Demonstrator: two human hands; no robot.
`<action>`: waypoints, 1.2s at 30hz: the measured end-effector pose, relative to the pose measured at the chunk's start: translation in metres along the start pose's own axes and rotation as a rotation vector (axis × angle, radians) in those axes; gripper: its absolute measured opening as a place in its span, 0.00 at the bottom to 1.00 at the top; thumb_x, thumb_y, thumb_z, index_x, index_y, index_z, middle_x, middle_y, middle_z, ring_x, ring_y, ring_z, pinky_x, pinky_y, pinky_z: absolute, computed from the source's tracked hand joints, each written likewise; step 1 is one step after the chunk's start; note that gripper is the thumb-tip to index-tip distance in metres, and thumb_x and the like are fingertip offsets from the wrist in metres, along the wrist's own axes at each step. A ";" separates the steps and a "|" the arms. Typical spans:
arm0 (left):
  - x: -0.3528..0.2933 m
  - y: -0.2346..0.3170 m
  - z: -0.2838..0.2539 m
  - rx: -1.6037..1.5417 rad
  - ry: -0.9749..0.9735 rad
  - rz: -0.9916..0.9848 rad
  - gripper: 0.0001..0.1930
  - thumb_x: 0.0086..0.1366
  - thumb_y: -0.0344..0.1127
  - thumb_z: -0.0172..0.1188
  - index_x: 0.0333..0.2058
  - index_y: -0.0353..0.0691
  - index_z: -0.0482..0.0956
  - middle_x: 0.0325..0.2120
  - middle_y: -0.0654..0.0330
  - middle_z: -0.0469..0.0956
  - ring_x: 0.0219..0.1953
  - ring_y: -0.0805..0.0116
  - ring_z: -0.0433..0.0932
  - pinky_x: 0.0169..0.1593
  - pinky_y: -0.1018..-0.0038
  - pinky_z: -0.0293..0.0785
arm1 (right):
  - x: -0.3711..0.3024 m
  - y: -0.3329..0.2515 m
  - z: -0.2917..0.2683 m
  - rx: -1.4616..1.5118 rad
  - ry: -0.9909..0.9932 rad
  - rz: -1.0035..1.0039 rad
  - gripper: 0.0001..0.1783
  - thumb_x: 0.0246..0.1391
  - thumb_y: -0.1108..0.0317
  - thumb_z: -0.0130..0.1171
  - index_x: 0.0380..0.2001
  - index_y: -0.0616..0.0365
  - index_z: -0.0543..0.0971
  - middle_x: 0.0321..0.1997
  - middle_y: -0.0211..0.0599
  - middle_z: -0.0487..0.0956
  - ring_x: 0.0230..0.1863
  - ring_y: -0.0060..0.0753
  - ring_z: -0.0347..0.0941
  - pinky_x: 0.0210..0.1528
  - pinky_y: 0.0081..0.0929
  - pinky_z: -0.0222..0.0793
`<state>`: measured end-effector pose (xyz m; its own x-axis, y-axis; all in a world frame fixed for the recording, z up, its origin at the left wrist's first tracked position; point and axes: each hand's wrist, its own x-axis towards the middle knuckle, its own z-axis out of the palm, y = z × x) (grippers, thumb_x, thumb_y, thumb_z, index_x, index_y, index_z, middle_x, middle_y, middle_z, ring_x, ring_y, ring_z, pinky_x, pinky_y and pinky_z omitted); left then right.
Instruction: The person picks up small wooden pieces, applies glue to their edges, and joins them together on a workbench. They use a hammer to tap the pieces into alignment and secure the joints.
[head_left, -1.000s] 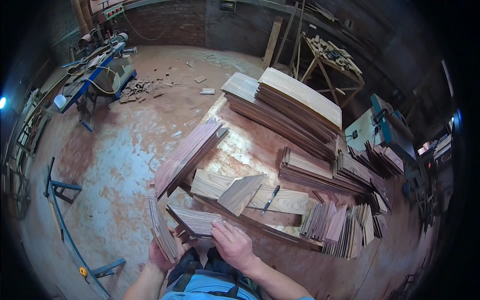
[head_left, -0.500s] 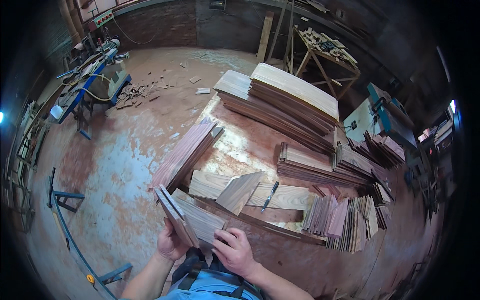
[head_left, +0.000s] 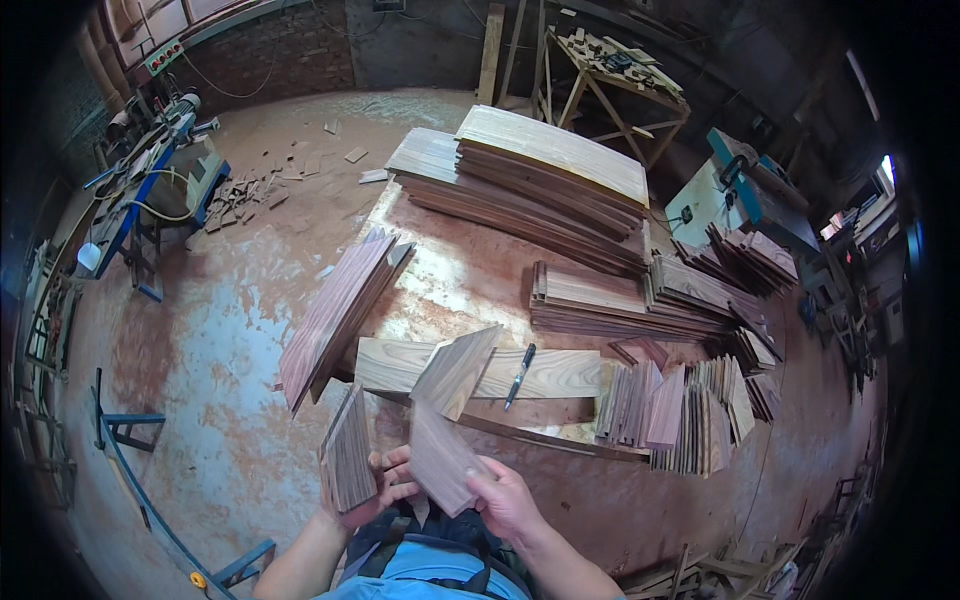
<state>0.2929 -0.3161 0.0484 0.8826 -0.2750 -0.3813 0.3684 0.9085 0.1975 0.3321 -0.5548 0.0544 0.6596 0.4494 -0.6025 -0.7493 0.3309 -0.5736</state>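
Short, slant-cut wooden boards [head_left: 349,452] stand on edge in a small bundle in my left hand [head_left: 388,484], whose palm is under them. Its fingers reach toward a separate board. That board, a lighter slant-ended piece [head_left: 441,462], is gripped at its lower right edge by my right hand [head_left: 508,503], thumb on the face. Just beyond, another slant-cut piece [head_left: 456,373] lies across a long grained board [head_left: 560,374] on the worktable [head_left: 440,285]. A dark pen [head_left: 520,377] rests on the long board.
A leaning stack of boards [head_left: 335,310] occupies the table's left side. Taller plank stacks [head_left: 550,140] stand at the back, with cut pieces [head_left: 630,405] in rows at right. A blue metal frame [head_left: 135,470] is on the floor at left, and offcuts [head_left: 240,200] lie farther back.
My right hand has lifted a board up beside the left-hand bundle and turned its face toward me. The bundle has tilted more upright. The whole view has shifted slightly.
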 end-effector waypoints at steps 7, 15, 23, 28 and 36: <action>0.005 -0.012 -0.031 -0.429 -0.255 -0.215 0.39 0.60 0.70 0.53 0.51 0.37 0.71 0.28 0.59 0.69 0.30 0.63 0.67 0.31 0.66 0.68 | -0.001 0.020 0.003 0.492 -0.164 0.003 0.29 0.65 0.61 0.54 0.64 0.63 0.63 0.61 0.41 0.73 0.58 0.37 0.72 0.59 0.36 0.69; 0.022 -0.050 -0.013 0.081 0.140 -0.568 0.30 0.65 0.68 0.44 0.45 0.47 0.77 0.19 0.62 0.74 0.18 0.67 0.73 0.17 0.72 0.64 | 0.016 0.043 -0.001 0.402 -0.323 -0.047 0.28 0.65 0.64 0.55 0.64 0.63 0.64 0.59 0.41 0.74 0.59 0.34 0.71 0.62 0.36 0.66; 0.016 -0.041 -0.018 0.528 0.079 -0.119 0.33 0.65 0.65 0.51 0.53 0.40 0.75 0.48 0.53 0.79 0.51 0.58 0.77 0.51 0.59 0.76 | 0.001 0.030 -0.032 0.204 0.000 -0.253 0.19 0.66 0.67 0.54 0.57 0.63 0.72 0.48 0.33 0.77 0.50 0.25 0.73 0.58 0.27 0.68; 0.030 -0.066 0.003 0.676 0.126 -0.088 0.18 0.66 0.38 0.61 0.50 0.39 0.70 0.44 0.58 0.76 0.46 0.69 0.77 0.46 0.74 0.77 | -0.006 0.028 -0.034 -0.537 0.354 -0.549 0.16 0.59 0.63 0.62 0.45 0.63 0.80 0.40 0.37 0.71 0.45 0.30 0.69 0.50 0.27 0.66; 0.048 -0.083 0.029 0.708 0.300 -0.077 0.11 0.62 0.26 0.60 0.43 0.41 0.72 0.33 0.62 0.77 0.27 0.76 0.75 0.27 0.81 0.72 | -0.004 0.042 -0.057 -0.463 0.397 -0.657 0.12 0.63 0.66 0.57 0.46 0.60 0.80 0.33 0.30 0.71 0.39 0.25 0.69 0.45 0.25 0.66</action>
<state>0.3130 -0.4133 0.0400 0.7673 -0.1404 -0.6258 0.6137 0.4442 0.6527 0.3015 -0.5903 0.0008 0.9833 -0.0613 -0.1716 -0.1712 0.0133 -0.9852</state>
